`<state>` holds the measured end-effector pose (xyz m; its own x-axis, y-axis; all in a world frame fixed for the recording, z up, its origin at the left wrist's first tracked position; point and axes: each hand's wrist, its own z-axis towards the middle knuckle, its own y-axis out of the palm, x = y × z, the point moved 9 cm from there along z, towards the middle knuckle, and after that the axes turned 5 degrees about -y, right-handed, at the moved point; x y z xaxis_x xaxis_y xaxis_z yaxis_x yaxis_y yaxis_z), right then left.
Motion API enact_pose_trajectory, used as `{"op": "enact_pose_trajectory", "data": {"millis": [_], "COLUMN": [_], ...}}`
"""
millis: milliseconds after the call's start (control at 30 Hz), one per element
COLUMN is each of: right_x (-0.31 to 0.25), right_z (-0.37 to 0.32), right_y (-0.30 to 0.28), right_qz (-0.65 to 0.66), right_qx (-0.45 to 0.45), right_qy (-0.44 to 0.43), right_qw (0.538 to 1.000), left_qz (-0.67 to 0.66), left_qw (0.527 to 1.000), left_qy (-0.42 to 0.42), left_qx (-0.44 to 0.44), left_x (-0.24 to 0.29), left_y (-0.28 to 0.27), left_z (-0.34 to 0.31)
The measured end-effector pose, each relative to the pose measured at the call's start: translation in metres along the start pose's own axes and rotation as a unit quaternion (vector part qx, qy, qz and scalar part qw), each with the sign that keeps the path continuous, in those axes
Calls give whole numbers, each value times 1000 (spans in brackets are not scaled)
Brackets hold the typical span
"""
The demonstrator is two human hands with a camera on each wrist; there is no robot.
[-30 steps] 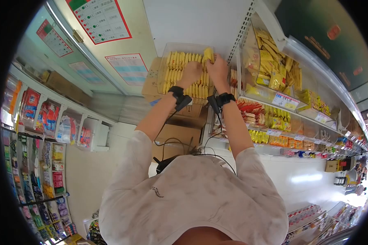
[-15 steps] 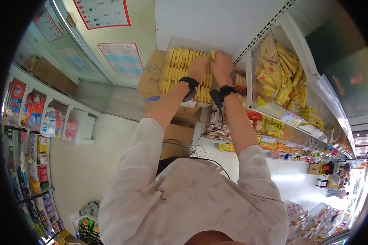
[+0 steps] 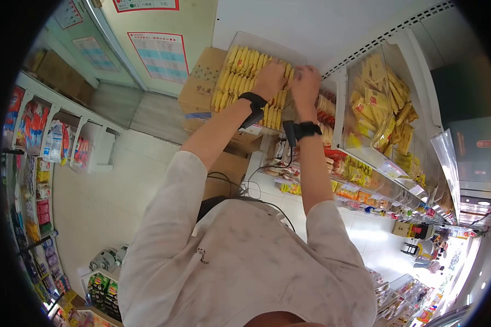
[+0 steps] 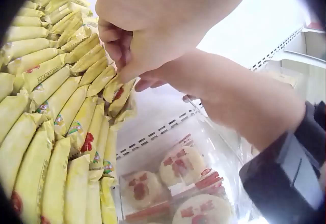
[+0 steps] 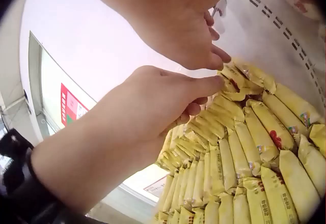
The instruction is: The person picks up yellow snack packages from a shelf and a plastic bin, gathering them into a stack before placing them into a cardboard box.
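Yellow-wrapped snack packets stand on edge in packed rows inside a clear plastic tub. My left hand is over the right part of the rows. In the left wrist view its fingers curl in, with the thumb at the top of an end packet. My right hand is beside it at the tub's right edge. In the right wrist view, the right fingertips are just above the end packet, close to the left thumb. The hand partly hides its own fingers.
A cardboard box stands left of the tub. To the right, a clear bin of loose yellow packets sits on a shelf. Round packaged snacks lie beside the tub. A perforated rail runs up the back wall.
The head view has shifted, so the tub appears higher. Both hands stay at the tub's right end; the yellow packet that stuck up by the right hand now sits lower between the hands.
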<state>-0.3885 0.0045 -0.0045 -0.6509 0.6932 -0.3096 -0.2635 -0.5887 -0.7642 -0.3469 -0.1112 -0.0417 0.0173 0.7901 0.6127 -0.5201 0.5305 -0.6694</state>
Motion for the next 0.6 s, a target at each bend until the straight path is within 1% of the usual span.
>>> {"op": "enact_pose_trajectory", "data": {"millis": [33, 100, 133, 200, 300, 400, 500, 533, 600], "right_x": [2, -5, -4, -11, -31, -60, -78, -83, -89], "right_z": [-10, -25, -40, -60, -92, -112, -133, -137, -145], "right_y": [-12, -29, -35, -43, -66, -97, -117, -122, -142], "right_qz": [48, 107, 135, 188, 243, 297, 354, 372, 386], "right_qx": [16, 32, 40, 23, -6, -38, -70, -79, -67], "right_qy": [32, 45, 55, 46, 45, 59, 69, 70, 60], "right_qw": [998, 993, 988, 981, 969, 952, 930, 922, 918], "left_qz": [12, 36, 39, 50, 172, 196, 166, 156, 131], "left_qw": [999, 990, 985, 973, 951, 951, 956, 963, 970], "left_qy": [42, 129, 157, 216, 229, 210, 184, 189, 203], "left_qx": [-19, -55, -61, -65, -120, -114, -159, -114, -28], "left_x": [6, 16, 14, 9, 10, 9, 13, 18, 29], "left_y": [7, 22, 40, 66, 74, 81, 79, 68, 46], "left_z": [-2, 0, -8, -18, -32, -35, -27, -25, -29]}}
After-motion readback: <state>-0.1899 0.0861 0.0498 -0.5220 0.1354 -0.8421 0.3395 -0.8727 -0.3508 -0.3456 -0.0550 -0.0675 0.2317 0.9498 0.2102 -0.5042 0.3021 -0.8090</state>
